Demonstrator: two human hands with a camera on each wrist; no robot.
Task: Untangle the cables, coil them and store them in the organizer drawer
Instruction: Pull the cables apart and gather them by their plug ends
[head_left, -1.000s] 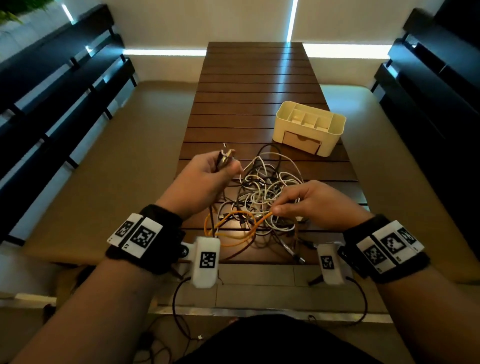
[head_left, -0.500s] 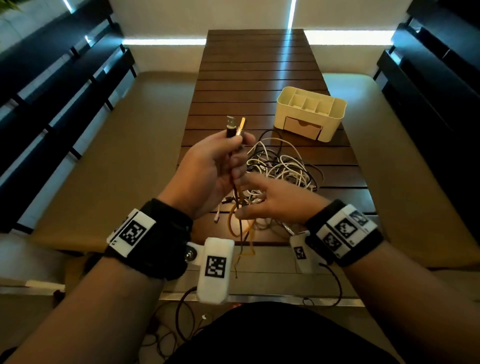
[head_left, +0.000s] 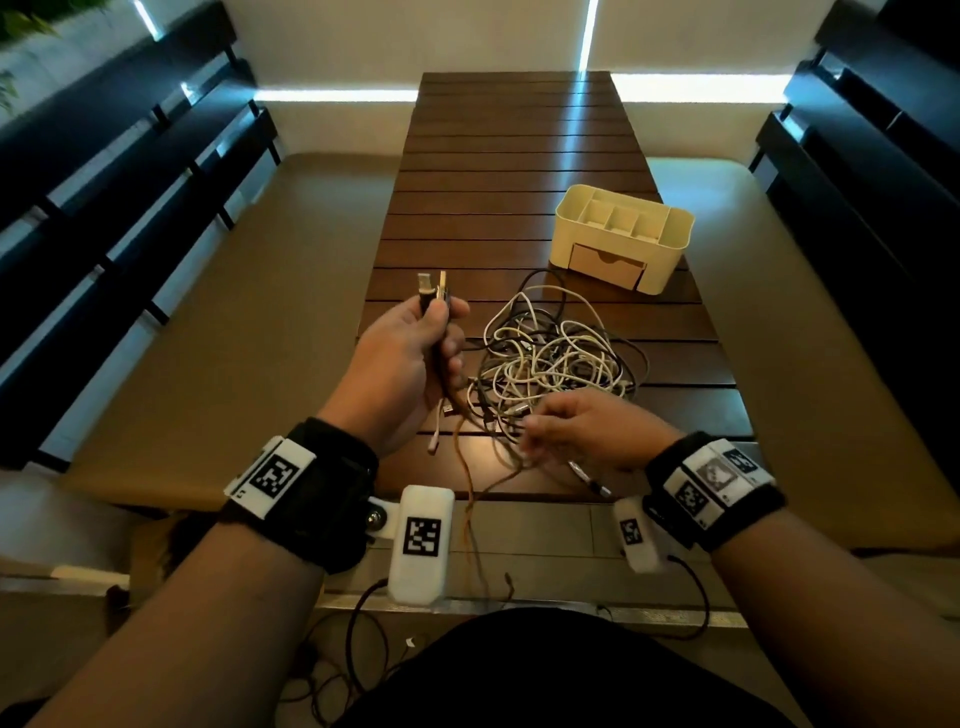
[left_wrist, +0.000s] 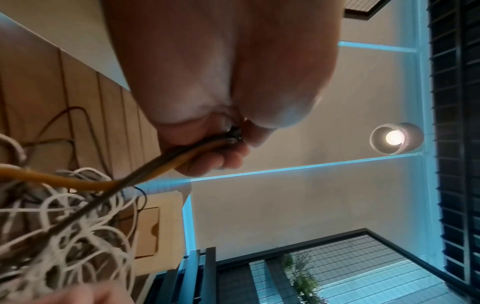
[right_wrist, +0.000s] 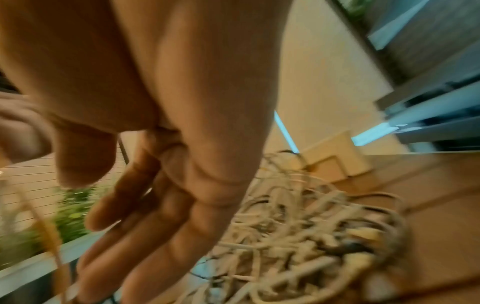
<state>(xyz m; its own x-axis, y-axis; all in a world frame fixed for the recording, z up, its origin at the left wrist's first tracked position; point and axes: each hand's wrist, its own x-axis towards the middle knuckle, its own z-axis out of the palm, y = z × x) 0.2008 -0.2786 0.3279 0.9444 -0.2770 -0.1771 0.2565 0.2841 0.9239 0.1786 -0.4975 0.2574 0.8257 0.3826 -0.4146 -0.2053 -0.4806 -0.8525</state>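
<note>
My left hand (head_left: 447, 322) is raised over the table's left side and grips the plug ends (head_left: 432, 286) of an orange cable (head_left: 470, 483) and a black one together. In the left wrist view the fingers (left_wrist: 228, 148) curl round both cords, and the orange cable (left_wrist: 64, 181) runs down to the tangle (left_wrist: 64, 236). The pile of white and dark cables (head_left: 556, 358) lies mid-table. My right hand (head_left: 550, 431) hovers at the pile's near edge with fingers (right_wrist: 130, 205) loosely extended. The orange strand (right_wrist: 49, 232) passes by the thumb. A cream organizer (head_left: 670, 228) stands behind, its drawer (head_left: 605, 262) closed.
The slatted wooden table (head_left: 519, 182) runs away from me, with padded benches on the left (head_left: 234, 312) and right (head_left: 805, 338). A loose white plug (head_left: 434, 441) and a dark connector (head_left: 592, 480) lie near the front edge, over which the orange cable hangs.
My left hand has lifted the plug ends higher. The orange loops that lay on the table are now drawn out into a long strand. My right hand has let go of the pile and opened.
</note>
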